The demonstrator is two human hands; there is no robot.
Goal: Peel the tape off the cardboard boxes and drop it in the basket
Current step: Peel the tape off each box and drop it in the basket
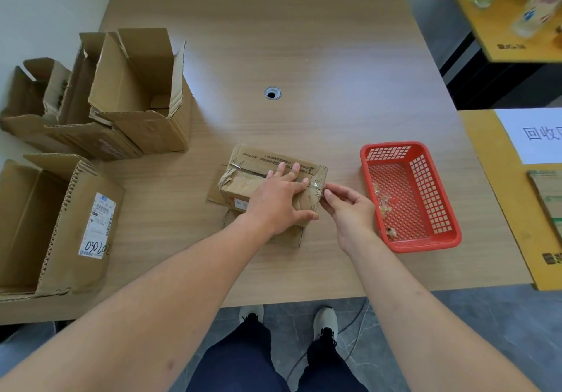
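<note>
Left hand (278,201) pressed flat, fingers spread, on the small cardboard box (258,178) near the table's (304,57) front edge; right hand (349,209) pinching clear tape (316,189) at the box's right end; red basket (441,239) just beside.

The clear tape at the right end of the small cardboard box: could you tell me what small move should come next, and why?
Probably pull it rightward, away from the small brown cardboard box. The right hand pinches the clear tape at the box's right edge, the left hand presses the box flat, and the red plastic basket sits just right.

Wooden table (304,41): cardboard boxes (140,93), small box (258,172), red basket (407,194).
</note>
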